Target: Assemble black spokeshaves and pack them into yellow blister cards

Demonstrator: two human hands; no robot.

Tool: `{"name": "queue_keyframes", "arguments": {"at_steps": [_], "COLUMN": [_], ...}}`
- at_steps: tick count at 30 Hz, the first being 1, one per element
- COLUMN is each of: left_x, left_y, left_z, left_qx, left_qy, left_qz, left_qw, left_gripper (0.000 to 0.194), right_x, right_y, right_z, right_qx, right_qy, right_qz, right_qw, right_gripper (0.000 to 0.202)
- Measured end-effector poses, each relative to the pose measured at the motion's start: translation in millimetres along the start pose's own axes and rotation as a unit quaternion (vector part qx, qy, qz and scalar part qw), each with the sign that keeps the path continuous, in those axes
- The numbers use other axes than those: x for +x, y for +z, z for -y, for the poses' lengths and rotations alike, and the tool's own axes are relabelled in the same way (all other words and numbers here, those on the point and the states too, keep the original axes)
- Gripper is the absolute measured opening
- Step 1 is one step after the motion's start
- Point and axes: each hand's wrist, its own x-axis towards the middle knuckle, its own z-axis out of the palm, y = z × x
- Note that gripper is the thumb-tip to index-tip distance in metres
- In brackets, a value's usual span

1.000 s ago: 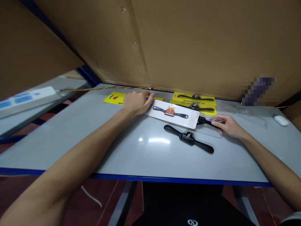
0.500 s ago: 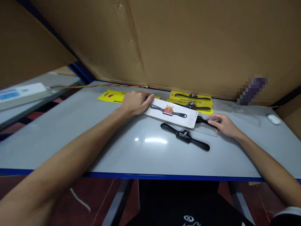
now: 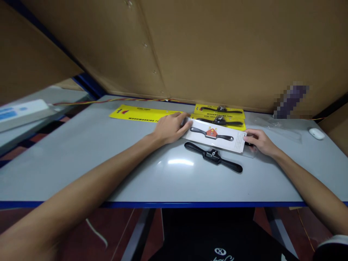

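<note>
A white printed card (image 3: 217,135) with a picture of a spokeshave on it is held tilted above the table between both hands. My left hand (image 3: 171,127) is closed on its left end, thumb on the front. My right hand (image 3: 259,141) is closed at the right end, where clear plastic (image 3: 249,151) and the black tip of a spokeshave handle show from behind the card. The rest of that spokeshave is hidden. Just below the card, a loose black spokeshave (image 3: 213,156) lies on the grey table (image 3: 136,174).
Behind lie a yellow card (image 3: 133,113) and two yellow-carded spokeshaves (image 3: 223,110). Clear plastic packaging (image 3: 282,129) and a white mouse-like object (image 3: 316,133) are on the right. A red and yellow cable (image 3: 114,99) runs along the back panel. A white power strip (image 3: 24,112) is far left.
My left hand has moved right with the white card, which now covers more of the black handle and plastic near my right hand. More of the yellow card behind shows.
</note>
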Motion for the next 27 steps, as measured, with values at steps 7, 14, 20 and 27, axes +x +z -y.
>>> {"name": "queue_keyframes", "arguments": {"at_steps": [7,14,20,27], "left_x": [-7,-13,-11,0], "left_y": [2.1,5.1,6.9,14.0], "left_z": [-8,-21,-12,0], "left_qx": [-0.030,-0.017,-0.045,-0.126], "left_qy": [0.061,0.124,0.152,0.158], "left_qz": [-0.008,-0.040,-0.042,0.004], "left_qw": [0.998,0.991,0.986,0.979], "left_gripper": [0.066,0.068,0.063,0.062], "right_x": [-3,-1,0,2], "right_y": [6,7,5,2], "right_z": [3,3,2,2], "right_qx": [-0.051,-0.130,-0.155,-0.137], "right_qy": [0.012,-0.031,-0.033,-0.036], "right_qz": [-0.020,-0.067,-0.066,-0.033], "right_qw": [0.998,0.989,0.985,0.989], "right_gripper": [0.045,0.045,0.046,0.046]}}
